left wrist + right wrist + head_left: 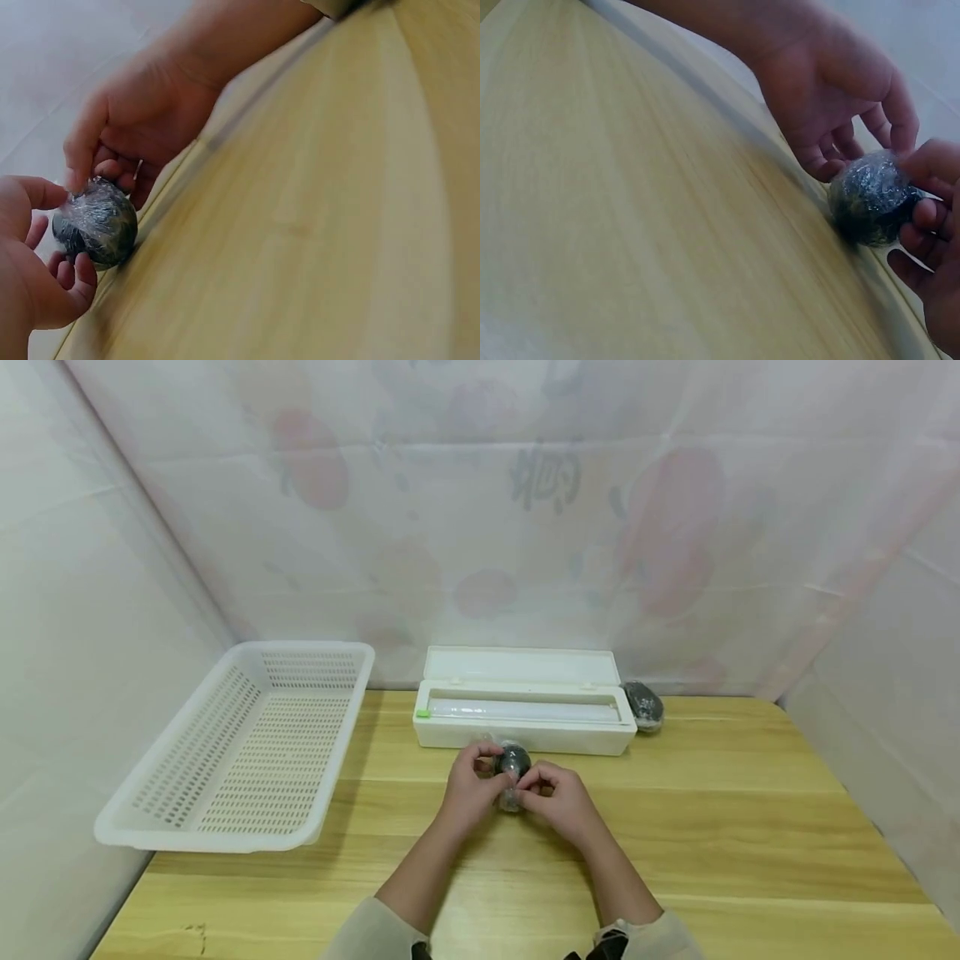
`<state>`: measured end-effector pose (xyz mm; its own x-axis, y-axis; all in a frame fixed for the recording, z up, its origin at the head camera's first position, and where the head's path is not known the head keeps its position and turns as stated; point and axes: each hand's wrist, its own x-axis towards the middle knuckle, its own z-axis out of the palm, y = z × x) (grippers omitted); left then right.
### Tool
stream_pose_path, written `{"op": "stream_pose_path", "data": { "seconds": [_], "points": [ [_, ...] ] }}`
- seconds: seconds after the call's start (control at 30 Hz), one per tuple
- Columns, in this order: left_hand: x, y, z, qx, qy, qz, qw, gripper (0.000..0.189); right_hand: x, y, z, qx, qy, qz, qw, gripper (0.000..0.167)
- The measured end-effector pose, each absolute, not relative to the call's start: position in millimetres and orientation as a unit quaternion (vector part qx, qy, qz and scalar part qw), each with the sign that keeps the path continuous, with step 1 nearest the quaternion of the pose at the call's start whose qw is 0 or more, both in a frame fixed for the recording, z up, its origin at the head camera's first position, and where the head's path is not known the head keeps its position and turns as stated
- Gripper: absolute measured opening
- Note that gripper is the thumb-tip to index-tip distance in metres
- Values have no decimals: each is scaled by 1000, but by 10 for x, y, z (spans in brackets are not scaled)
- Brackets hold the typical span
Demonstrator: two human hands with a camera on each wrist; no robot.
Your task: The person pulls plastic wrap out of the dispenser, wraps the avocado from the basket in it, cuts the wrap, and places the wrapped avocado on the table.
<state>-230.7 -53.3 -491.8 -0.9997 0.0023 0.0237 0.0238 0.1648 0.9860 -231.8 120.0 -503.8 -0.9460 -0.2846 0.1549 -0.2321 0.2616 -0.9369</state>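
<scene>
A dark, rounded fruit-like thing (513, 760) sits between the two hands, wrapped in clear cling film (871, 180) that gathers in wrinkles on top. My left hand (472, 785) curls around its left side, thumb and fingers on the wrapped surface. From the right, my right hand (561, 797) pinches the film with thumb and index finger, its other fingers curled. The fingertips of both hands nearly meet over the bunched film. Just behind stands a white cling film dispenser (525, 739), its lid raised, with a roll (517, 710) inside.
A second dark wrapped thing (643, 706) lies against the dispenser's right end. On the left, a white perforated basket (330, 777) overhangs the wooden table's (712, 843) left edge. Pale printed curtains (450, 543) enclose the back and sides.
</scene>
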Motion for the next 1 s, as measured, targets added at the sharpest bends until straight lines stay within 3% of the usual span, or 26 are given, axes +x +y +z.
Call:
{"op": "stream_pose_path", "data": {
  "seconds": [0.23,0.47,0.67,0.83,1.0],
  "points": [
    [-2318,-537,-4880,4,-750,-662,-13,31,-2325,1177,-5017,-98,762,-640,18,37],
    [-2280,-575,-4897,-67,-795,-602,-19,28,-2324,1164,-4898,-39,764,-643,25,33],
    [-2280,-637,-4929,-136,-799,-585,-28,37,-2268,1164,-4816,-45,763,-644,33,26],
    [-2304,-669,-4946,-137,-796,-589,-30,37,-2370,1197,-5042,-63,767,-639,12,32],
    [-2332,-699,-4947,-133,-792,-595,-31,36,-2374,1232,-5027,-83,790,-608,8,45]
  ]
}}
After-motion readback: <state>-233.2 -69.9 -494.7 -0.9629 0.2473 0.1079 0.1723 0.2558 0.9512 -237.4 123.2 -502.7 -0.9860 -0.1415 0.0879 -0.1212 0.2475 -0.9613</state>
